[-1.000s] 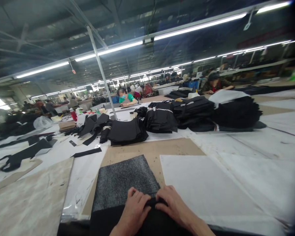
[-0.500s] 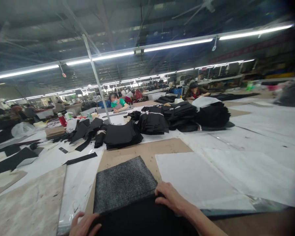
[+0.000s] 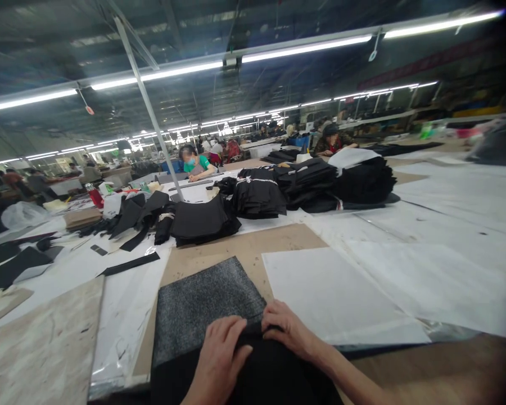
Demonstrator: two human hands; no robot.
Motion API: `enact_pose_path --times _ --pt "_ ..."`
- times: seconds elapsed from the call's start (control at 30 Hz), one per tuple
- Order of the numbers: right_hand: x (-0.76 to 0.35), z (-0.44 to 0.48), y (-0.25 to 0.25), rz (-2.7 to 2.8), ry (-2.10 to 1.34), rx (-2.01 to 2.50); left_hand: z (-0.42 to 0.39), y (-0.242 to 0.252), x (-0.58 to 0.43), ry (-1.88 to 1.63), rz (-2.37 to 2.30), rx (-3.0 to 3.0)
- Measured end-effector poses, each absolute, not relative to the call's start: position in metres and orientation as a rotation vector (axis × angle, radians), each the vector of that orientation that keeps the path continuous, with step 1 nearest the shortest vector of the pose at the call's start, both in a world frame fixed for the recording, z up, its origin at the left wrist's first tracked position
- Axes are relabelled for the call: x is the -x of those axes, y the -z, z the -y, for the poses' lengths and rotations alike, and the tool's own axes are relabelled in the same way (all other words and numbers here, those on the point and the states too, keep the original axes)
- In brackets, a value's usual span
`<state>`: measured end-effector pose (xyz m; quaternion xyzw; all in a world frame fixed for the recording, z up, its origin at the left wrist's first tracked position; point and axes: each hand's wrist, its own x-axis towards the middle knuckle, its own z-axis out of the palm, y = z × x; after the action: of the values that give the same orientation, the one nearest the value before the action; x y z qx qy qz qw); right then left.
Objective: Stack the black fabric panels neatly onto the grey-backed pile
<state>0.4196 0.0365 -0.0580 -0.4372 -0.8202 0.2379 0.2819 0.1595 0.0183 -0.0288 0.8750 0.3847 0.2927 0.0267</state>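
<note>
A black fabric piece (image 3: 274, 371) lies at the table's front edge, covering the near part of a speckled dark grey sheet (image 3: 206, 298). My right hand (image 3: 290, 332) is closed on the black fabric's upper edge, at the grey sheet's right corner. Close beside it, my left hand (image 3: 221, 351) has its fingers curled over the same edge, the thumb lying on the black cloth. A raised fold of cloth runs between both hands. Fingertips are partly hidden.
Stacks of black cut pieces (image 3: 259, 194) stand across the table behind the grey sheet. White sheets (image 3: 333, 292) lie to the right, a stained beige board (image 3: 46, 343) to the left. A metal pole (image 3: 149, 112) rises at the back. Co-workers (image 3: 196, 163) sit beyond the stacks.
My left hand has moved right and forward from the fabric's left side to beside my right hand. My right hand stays at the same corner, and the view has shifted slightly.
</note>
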Motion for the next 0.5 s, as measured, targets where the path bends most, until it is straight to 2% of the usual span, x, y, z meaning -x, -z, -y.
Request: enact_pose_path --times 0.17,0.5 --pt "-0.426 -0.042 0.068 2.181 -0.698 1.091 -0.027 0.048 -0.2 -0.686 -1.256 -2.64" --pt "-0.444 -0.05 0.057 2.181 -0.817 1.052 -0.039 0.056 -0.179 -0.753 -1.302 -2.641"
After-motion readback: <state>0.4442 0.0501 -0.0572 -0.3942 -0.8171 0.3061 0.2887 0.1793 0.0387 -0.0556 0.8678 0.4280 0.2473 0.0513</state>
